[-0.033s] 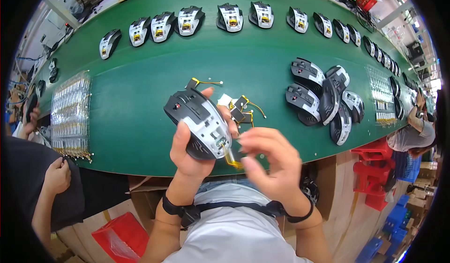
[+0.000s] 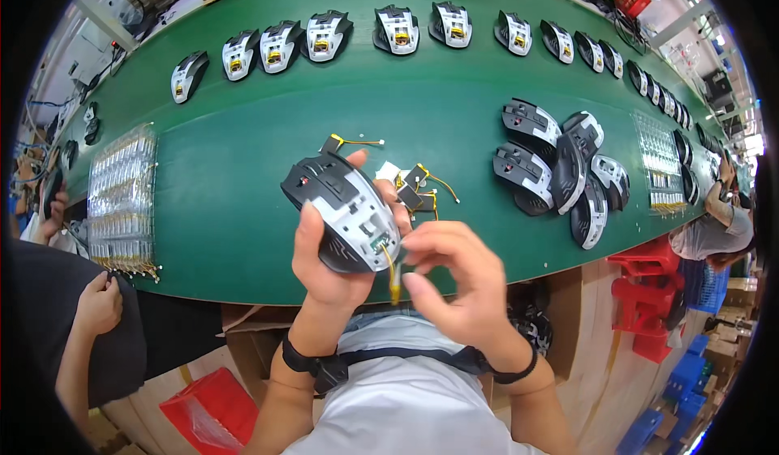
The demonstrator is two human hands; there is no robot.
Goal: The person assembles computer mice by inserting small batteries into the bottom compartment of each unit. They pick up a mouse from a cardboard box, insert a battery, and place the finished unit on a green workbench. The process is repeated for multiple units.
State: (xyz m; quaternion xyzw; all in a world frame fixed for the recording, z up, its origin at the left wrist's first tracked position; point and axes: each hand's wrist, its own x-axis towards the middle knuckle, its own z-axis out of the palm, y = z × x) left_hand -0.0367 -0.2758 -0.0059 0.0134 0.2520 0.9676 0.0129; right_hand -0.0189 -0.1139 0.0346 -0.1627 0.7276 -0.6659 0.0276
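Observation:
My left hand (image 2: 324, 260) grips a black and white computer mouse (image 2: 345, 212) from below and the sides, tilted above the green table. An opening near its lower end shows a small circuit board, and a yellow wire runs out of it. On that wire a small battery with yellow tape (image 2: 395, 289) hangs, seen edge-on. Right beside it is my right hand (image 2: 458, 272), fingers curled, thumb and forefinger apart, nothing visible between them. Behind the mouse lie several loose dark batteries (image 2: 412, 198) with yellow leads, partly hidden by my left fingers. One more battery (image 2: 333, 143) lies farther back.
Similar mice (image 2: 398, 32) stand in a row along the table's far side. A pile of mice (image 2: 568, 163) lies to the right. Clear trays of batteries (image 2: 122, 195) sit at left and right. Co-workers' hands (image 2: 99, 305) show at both sides; a red bin (image 2: 209, 410) stands below.
The battery on the wire has swung from slanting right to hanging straight down. My right hand has shifted slightly left, and the mouse has tilted a little in my left hand.

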